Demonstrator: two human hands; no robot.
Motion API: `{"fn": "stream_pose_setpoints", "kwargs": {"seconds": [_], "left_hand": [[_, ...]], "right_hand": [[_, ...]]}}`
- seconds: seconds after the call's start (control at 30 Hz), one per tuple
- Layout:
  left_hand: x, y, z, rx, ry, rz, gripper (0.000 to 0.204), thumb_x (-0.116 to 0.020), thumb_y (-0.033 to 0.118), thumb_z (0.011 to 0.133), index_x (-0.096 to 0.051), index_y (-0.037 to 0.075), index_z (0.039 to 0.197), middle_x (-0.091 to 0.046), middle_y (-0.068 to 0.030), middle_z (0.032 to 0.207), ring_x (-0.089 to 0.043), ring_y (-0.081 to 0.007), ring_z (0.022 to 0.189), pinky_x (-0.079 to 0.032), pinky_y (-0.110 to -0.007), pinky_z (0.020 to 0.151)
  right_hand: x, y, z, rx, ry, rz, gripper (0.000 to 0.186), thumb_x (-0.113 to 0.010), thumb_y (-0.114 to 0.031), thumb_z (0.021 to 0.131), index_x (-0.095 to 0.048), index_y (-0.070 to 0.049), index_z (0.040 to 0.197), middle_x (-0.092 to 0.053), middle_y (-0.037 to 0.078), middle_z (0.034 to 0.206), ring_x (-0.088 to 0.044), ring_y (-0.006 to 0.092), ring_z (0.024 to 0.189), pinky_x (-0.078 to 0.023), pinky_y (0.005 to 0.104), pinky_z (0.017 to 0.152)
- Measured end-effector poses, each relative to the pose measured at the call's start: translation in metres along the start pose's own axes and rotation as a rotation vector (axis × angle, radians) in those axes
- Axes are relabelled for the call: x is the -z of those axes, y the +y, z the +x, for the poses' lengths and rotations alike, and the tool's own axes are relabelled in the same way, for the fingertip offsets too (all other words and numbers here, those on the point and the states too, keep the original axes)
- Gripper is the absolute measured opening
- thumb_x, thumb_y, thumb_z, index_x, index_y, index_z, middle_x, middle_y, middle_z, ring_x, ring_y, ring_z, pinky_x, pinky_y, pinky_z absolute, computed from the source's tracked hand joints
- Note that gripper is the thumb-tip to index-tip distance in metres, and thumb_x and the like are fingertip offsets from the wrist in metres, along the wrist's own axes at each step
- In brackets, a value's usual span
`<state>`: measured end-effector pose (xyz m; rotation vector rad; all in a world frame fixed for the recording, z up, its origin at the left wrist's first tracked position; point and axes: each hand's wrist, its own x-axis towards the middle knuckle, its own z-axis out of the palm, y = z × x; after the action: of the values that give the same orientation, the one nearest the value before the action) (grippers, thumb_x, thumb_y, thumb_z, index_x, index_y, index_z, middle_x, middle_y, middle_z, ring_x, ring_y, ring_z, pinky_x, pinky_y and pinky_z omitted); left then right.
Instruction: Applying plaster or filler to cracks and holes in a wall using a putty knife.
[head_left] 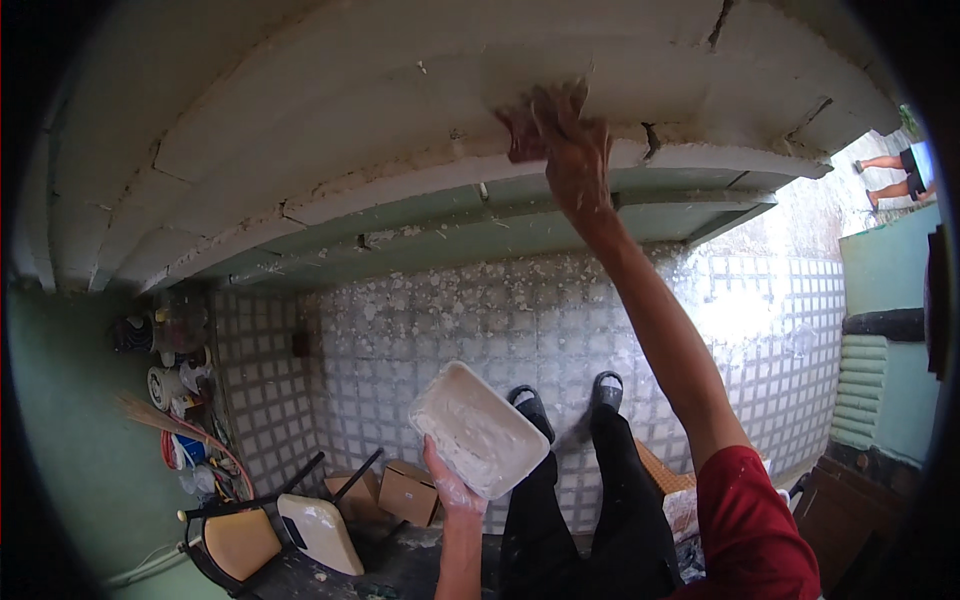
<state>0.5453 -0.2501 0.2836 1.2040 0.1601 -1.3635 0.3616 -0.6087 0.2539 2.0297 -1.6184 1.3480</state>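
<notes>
My left hand [452, 480] grips the lower left edge of a shallow white plastic tray [418, 412], held tilted above the tiled floor. A white paste [475, 425] is smeared over the inside of the tray, and some of it coats my fingers. My right arm reaches up and forward to a grey-white wall [400, 100] made of large blocks. Against this wall, my right hand [575, 130] is closed on a dark red flat piece [522, 138]. Motion blurs both, so its exact kind is unclear. White smears mark my right wrist.
White splatters dot the tiled floor [480, 310] around my feet. Chairs [318, 530] and cardboard boxes [408, 492] stand at the lower left. Buckets and a broom [150, 412] line the left wall. Cracks [650, 140] run between the blocks. Another person [905, 165] is outside at the far right.
</notes>
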Motion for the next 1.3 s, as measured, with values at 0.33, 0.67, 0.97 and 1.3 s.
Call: {"fn": "stream_pose_setpoints", "kwargs": {"seconds": [0.33,0.67,0.97,1.3], "left_hand": [[0.004,0.007,-0.003,-0.045,0.062,0.008,0.070,-0.046,0.054,0.093,-0.030,0.013,0.147,-0.037,-0.0086,0.146,-0.040,-0.0303,0.131,-0.036,-0.046,0.108],[-0.016,0.004,0.000,-0.054,0.075,0.063,0.067,-0.044,0.054,0.093,-0.032,0.014,0.146,-0.040,-0.0089,0.144,-0.042,-0.0297,0.129,-0.038,-0.046,0.106],[-0.011,0.004,-0.002,-0.073,0.030,0.032,0.068,-0.047,0.054,0.093,-0.032,0.013,0.146,-0.039,-0.0086,0.145,-0.041,-0.0300,0.129,-0.038,-0.046,0.106],[-0.011,0.007,0.000,-0.037,0.054,0.021,0.070,-0.046,0.054,0.093,-0.029,0.013,0.148,-0.038,-0.0090,0.146,-0.041,-0.0306,0.130,-0.037,-0.046,0.107]], "right_hand": [[0.028,-0.014,0.013,0.025,0.196,0.160,0.054,-0.055,0.011,0.069,-0.067,-0.008,0.117,-0.056,0.006,0.135,-0.052,0.0264,0.094,-0.043,0.0339,0.083],[0.034,0.009,-0.024,-0.067,-0.081,0.086,0.049,-0.055,0.005,0.076,-0.064,-0.011,0.121,-0.064,0.005,0.119,-0.050,0.0282,0.088,-0.045,0.0348,0.082],[0.028,0.011,0.000,-0.617,0.265,0.288,0.038,-0.050,-0.011,0.096,-0.056,-0.014,0.133,-0.069,0.014,0.082,-0.054,0.0108,0.065,-0.045,0.0302,0.061],[-0.030,-0.078,-0.008,-0.246,0.170,0.297,0.046,-0.055,0.007,0.082,-0.060,-0.007,0.126,-0.066,0.016,0.112,-0.057,0.0270,0.073,-0.047,0.0401,0.065]]}}
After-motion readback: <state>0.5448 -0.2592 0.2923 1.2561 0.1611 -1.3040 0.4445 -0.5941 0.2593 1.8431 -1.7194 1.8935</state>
